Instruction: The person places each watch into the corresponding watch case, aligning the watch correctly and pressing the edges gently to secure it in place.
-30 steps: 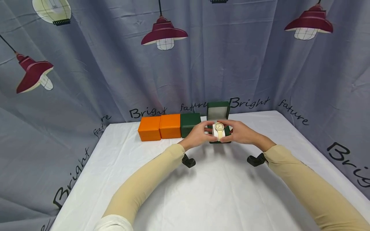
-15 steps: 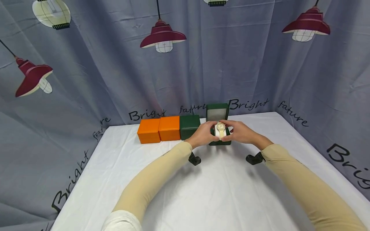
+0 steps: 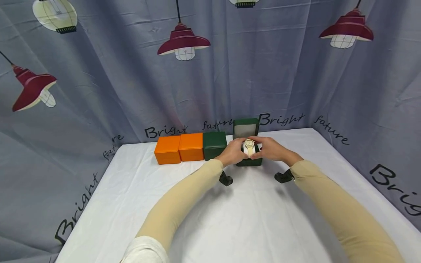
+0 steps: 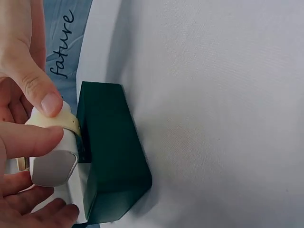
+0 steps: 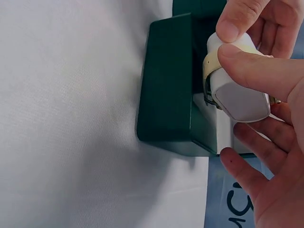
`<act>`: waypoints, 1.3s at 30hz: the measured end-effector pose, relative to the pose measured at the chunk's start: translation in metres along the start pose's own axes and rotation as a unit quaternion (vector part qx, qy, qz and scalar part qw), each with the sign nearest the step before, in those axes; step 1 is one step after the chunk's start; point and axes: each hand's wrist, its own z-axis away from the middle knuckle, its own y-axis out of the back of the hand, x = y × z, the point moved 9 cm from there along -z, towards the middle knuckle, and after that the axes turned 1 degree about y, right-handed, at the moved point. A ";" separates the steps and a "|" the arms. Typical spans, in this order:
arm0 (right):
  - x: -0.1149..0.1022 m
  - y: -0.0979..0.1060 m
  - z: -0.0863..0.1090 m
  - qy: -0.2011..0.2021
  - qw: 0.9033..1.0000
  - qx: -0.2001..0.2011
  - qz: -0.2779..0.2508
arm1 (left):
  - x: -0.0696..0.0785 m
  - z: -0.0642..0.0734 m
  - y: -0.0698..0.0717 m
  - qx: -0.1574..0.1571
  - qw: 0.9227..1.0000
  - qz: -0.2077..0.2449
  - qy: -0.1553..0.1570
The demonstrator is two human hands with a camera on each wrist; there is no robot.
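A cream-strapped wristwatch [image 3: 249,143] is wrapped round a white cushion [image 4: 53,168]. Both hands hold it over an open green watch box [image 5: 166,85], whose lid stands up behind. My left hand [image 3: 232,151] grips from the left, its thumb on the strap. From the other side my right hand [image 3: 271,149] pinches it, thumb likewise at the strap. In both wrist views the thumb tips nearly meet over the strap, and the cushion's end overlaps the box's pale inside. The watch face is turned away in those close views.
Left of the open box stand a closed green box [image 3: 215,145] and two orange boxes [image 3: 167,149], side by side. They rest near the back edge of a white-covered table [image 3: 250,219]. A grey printed curtain [image 3: 138,73] hangs behind and at both sides.
The watch on its cushion has shifted slightly back toward the open box, still in both hands. My left forearm has moved right, and the right forearm a little left.
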 end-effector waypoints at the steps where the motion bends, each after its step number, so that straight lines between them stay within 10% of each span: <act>1: 0.001 -0.001 -0.001 -0.001 1.000 -0.001 -0.001 | -0.001 -0.001 -0.001 0.000 1.000 -0.003 0.001; 39: 0.017 -0.016 -0.014 -0.011 0.999 -0.008 0.032 | -0.008 -0.003 -0.015 -0.025 0.998 -0.062 0.019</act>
